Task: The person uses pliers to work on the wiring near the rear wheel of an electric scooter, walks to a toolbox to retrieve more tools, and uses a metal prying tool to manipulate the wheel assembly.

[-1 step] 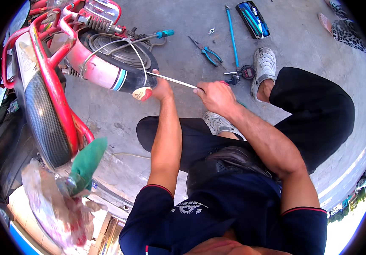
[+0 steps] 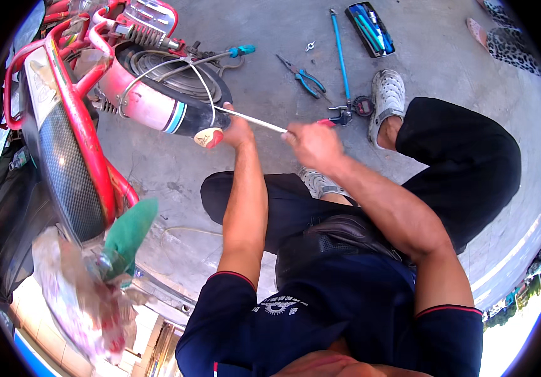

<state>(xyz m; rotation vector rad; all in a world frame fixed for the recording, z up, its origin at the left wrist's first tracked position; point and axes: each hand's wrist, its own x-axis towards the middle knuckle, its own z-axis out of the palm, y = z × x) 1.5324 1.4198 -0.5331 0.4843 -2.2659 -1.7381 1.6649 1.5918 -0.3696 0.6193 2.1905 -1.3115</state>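
A wheel with a black tyre sits under a pink mudguard with blue and white stripes. My left hand is wrapped around the tyre near the mudguard's cream-and-red end flap; its thumb shows on top and the other fingers are mostly hidden. A long thin metal rod reaches from the tyre's edge to my right hand, which is closed around its near end and a little blurred. The handle part inside my right fist is hidden.
Red motorbike framework stands at left, with a green cloth and plastic bag below. On the concrete lie pliers, a blue hose with a gauge, and a tool tray. Another person's foot is at upper right.
My right hand has moved slightly toward the wheel and lower on the rod's end, blurring. My left hand keeps its grip on the tyre.
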